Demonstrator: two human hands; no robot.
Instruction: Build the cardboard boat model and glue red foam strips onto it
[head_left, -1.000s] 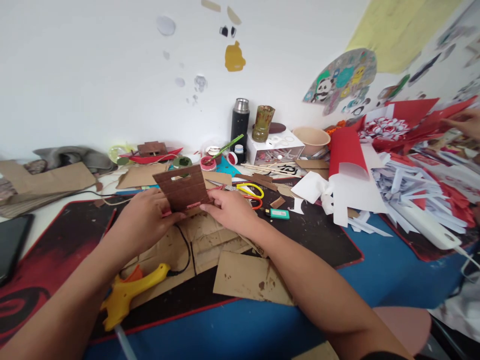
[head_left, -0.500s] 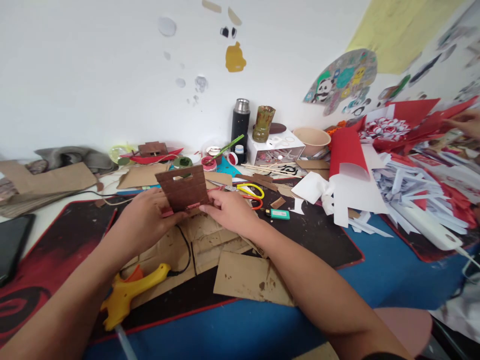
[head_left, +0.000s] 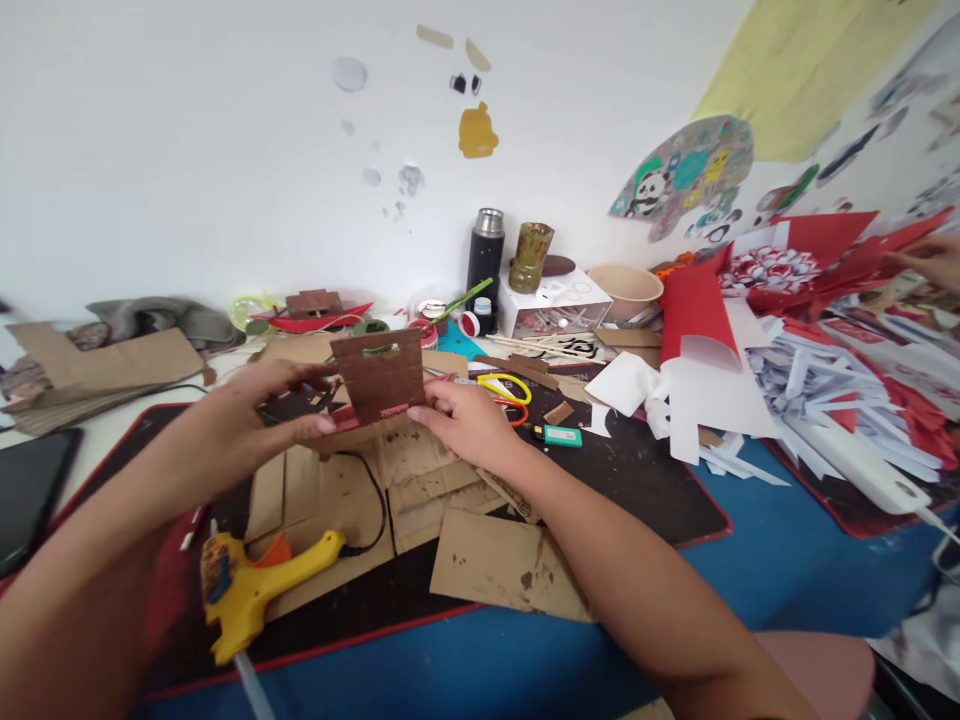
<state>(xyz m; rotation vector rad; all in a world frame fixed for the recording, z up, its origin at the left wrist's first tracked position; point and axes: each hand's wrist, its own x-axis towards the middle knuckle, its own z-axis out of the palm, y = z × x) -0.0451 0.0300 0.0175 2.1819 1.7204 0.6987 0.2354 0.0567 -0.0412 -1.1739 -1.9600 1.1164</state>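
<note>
A brown-painted cardboard panel [head_left: 386, 380] with a slot near its top stands upright on a reddish strip, above the cardboard sheets. My right hand [head_left: 465, 420] pinches the lower right end of this piece between thumb and fingers. At the lower left end is my left hand [head_left: 262, 410], fingers spread and thumb tip beside the strip; whether it touches is unclear. A yellow hot glue gun [head_left: 274, 585] lies below my left hand on a cardboard sheet [head_left: 315, 490]. Scissors [head_left: 506, 388] with yellow and orange handles rest just beyond my right hand.
A teal lighter [head_left: 561, 436] and cardboard scraps lie to the right. At the back stand a black flask [head_left: 486, 255], a white box [head_left: 555, 305] and a red boat model [head_left: 315, 315]. Paper strips [head_left: 832, 390] are piled at right, near another person's hand [head_left: 926, 262].
My left hand has loosened from the panel's left side, drawing back with its fingers spreading apart. My right hand still grips the lower right end. The view has shifted slightly.
</note>
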